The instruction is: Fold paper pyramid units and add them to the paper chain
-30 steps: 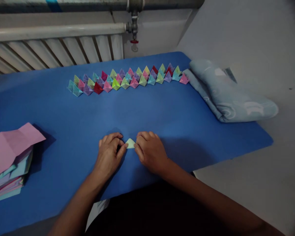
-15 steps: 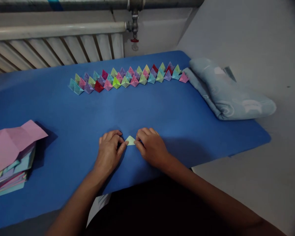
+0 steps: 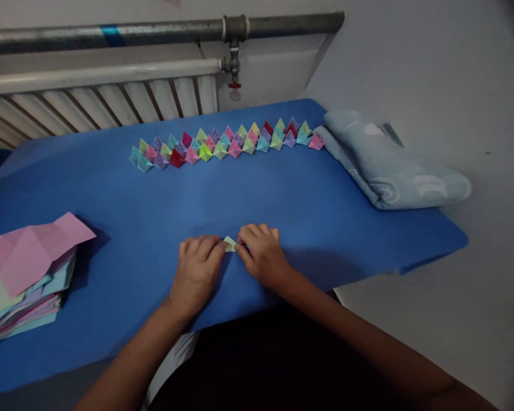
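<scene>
A small pale yellow-green folded paper point(image 3: 230, 244) lies on the blue table point(image 3: 257, 200) between my hands. My left hand point(image 3: 199, 265) is closed on its left side, thumb and fingers together over the edge and covering part of it. My right hand point(image 3: 263, 254) pinches the right corner between thumb and curled fingers. The visible part of the paper has a peaked, triangular top. Farther back on the table stand rows of several folded paper pieces point(image 3: 220, 150) in pink, blue, green, purple, red and yellow, packed closely together.
At the left sits a stack of coloured paper sheets point(image 3: 55, 279), topped by a creased pink sheet point(image 3: 29, 251). A folded light-blue blanket point(image 3: 398, 165) lies at the right by the wall. Behind the table are a white radiator point(image 3: 103, 105) and a metal pipe point(image 3: 175, 35) with a red-handled valve point(image 3: 235, 85).
My left thumb and fingers have come together and cover more of the folded paper's left side. My right hand stays nearly in place. The view has tilted slightly upward.
</scene>
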Available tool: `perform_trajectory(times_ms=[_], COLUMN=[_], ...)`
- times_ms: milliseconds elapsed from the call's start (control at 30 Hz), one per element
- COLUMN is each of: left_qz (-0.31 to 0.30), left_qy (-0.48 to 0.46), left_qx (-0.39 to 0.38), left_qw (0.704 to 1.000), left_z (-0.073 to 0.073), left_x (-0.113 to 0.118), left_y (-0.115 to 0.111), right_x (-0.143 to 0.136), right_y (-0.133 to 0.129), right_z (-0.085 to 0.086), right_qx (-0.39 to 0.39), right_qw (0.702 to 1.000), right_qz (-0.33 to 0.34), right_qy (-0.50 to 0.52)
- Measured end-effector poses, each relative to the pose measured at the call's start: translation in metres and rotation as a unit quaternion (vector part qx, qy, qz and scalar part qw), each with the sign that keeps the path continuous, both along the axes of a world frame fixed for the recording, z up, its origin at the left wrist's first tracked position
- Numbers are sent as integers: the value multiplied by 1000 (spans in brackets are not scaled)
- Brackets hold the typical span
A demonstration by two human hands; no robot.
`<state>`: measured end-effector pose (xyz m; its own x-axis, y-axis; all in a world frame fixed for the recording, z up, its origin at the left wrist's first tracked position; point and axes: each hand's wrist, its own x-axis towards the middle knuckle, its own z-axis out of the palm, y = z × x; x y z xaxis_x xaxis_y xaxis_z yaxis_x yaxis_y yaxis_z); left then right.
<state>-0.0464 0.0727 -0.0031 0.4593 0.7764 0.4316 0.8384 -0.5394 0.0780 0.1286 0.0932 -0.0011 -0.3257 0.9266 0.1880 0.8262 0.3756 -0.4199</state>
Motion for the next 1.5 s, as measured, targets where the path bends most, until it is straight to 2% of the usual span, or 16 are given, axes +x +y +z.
perform_trajectory(times_ms=[67,167,467,600,833,1167,1233,1300,1400,1500], left_qz=[-32,-21,-35,-73,-175,-228,-223,-196,-115,-2], left_qy=[5,19,27,30,-4,-63,-55,-15,69,73], left_qx=[-6,-20,-41,-76,-274,-315,-312,-272,-179,-131], left_qw=[999,999,998,994,946,919,922,942,975,989], left_z=[-1,-2,1,5,13,12,13,14,15,13], left_x=[8,12,5,0,-11,-17,-16,-12,2,13], left_y=[-9,-17,-13,6,58,71,68,61,46,36], right_x=[0,0,14,19,21,21,22,22,23,21], right_y=[0,0,0,-1,0,1,1,1,3,7], right_z=[-1,-2,-3,-6,-11,-9,-11,-11,-11,-7], right_qx=[7,1,-20,-4,21,17,18,18,16,12], right_qw=[1000,1000,998,998,992,991,990,989,985,978], right_qz=[-1,-4,-40,-42,-64,-68,-70,-69,-78,-88], right_qy=[0,9,32,53,102,117,124,131,150,189])
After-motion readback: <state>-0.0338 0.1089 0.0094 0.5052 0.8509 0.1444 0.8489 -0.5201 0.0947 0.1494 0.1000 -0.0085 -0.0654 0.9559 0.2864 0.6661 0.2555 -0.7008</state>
